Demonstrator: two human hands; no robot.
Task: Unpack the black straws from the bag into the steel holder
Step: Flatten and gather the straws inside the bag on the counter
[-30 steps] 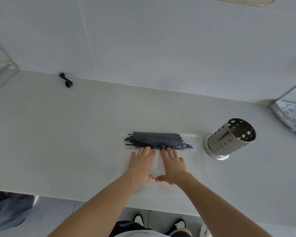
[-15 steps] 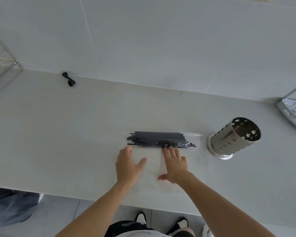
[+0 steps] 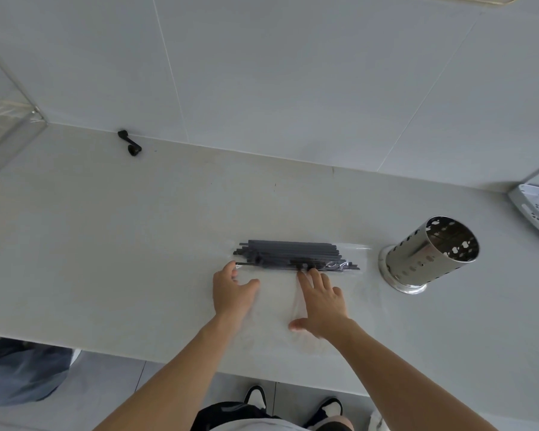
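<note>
Straws (image 3: 288, 255) lie bagged mid-counter (image 3: 106, 244), holder (image 3: 430, 251) just right. Right hand (image 3: 322, 301) presses flat on bag (image 3: 274, 293); left hand (image 3: 231, 292) relaxed, holding nothing.

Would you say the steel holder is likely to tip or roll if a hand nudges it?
The steel holder is tall on a small flared base, so a push near the rim might tip it. Being round, it would probably roll once down. Its perforated wall suggests it is fairly light.
</note>
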